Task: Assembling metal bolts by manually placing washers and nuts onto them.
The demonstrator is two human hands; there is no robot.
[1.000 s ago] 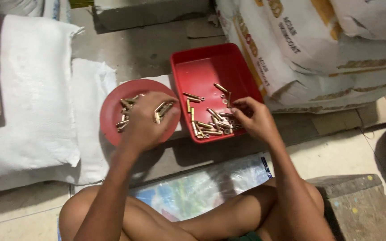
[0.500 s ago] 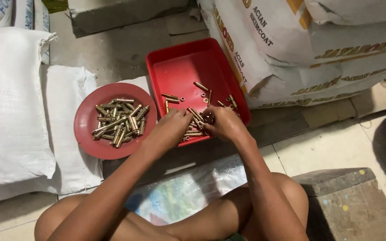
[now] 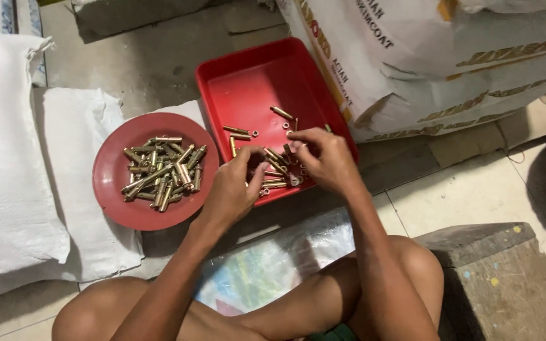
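over the red tray (image 3: 248,95), left hand (image 3: 235,189) and right hand (image 3: 323,158) apparently pinching brass bolts (image 3: 273,180), red plate (image 3: 112,189) beside

Large white woven sacks (image 3: 450,57) with gold and dark lettering lie stacked at one to three o'clock, their printed sides facing the camera. A plain white sack (image 3: 7,158) fills nine o'clock, with a flatter folded white sack (image 3: 80,158) just beside it. A clear plastic bag (image 3: 279,265) with pale blue-green print lies at six o'clock.
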